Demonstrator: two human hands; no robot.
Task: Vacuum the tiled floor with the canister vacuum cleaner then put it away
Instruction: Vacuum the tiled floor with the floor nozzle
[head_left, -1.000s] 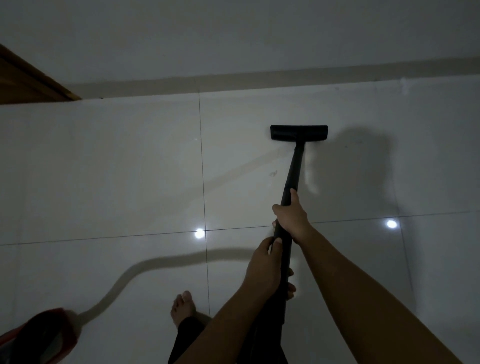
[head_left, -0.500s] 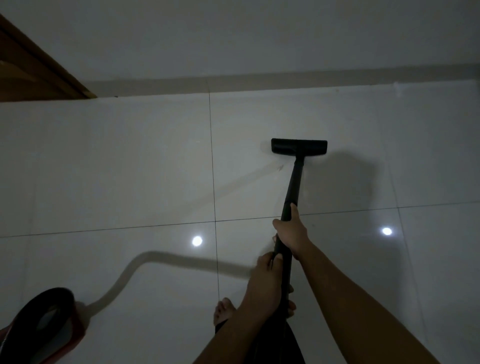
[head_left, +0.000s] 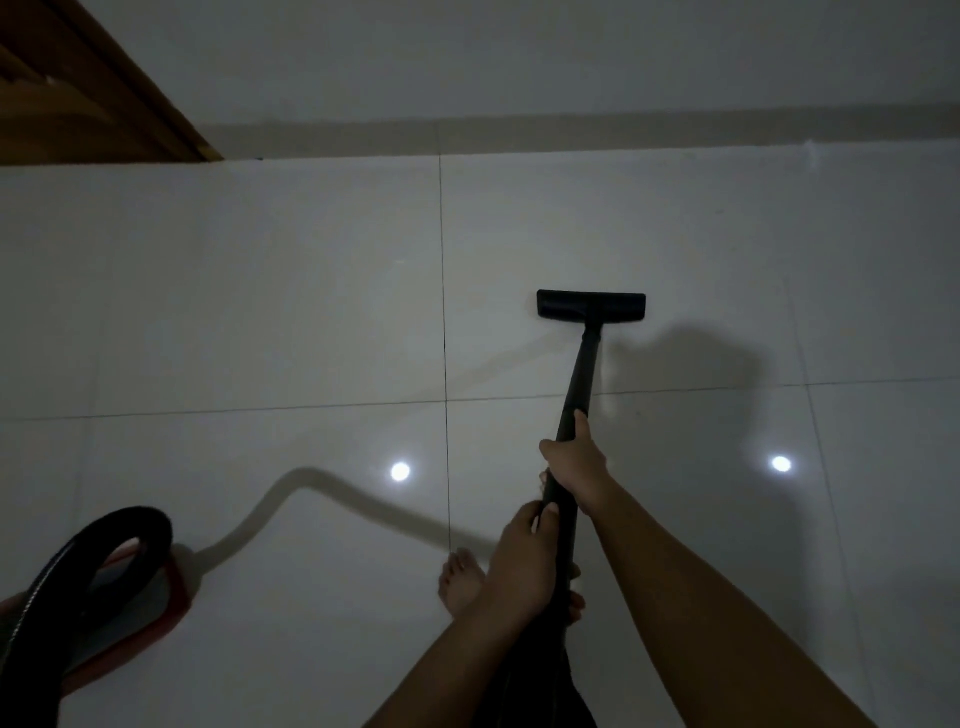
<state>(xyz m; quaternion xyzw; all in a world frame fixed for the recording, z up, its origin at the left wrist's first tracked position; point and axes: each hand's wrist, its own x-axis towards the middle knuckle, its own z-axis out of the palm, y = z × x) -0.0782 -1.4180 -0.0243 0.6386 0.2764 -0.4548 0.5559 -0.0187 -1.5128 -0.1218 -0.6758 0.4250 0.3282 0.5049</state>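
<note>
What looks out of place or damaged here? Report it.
Nothing stands out. The floor nozzle sits flat on the tiled floor, the left hand and right hand grip the wand, and the canister vacuum rests at lower left. No spill or debris shows, though the room is dim.

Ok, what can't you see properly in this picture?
Head view:
Vacuum cleaner body: cut off by the left and bottom edges.
Foot: only toes show; the left hand and arm cover the rest.
Pole, lower end: hidden behind the left arm, in the dark.
Dust on the floor: too dim to tell.
</note>
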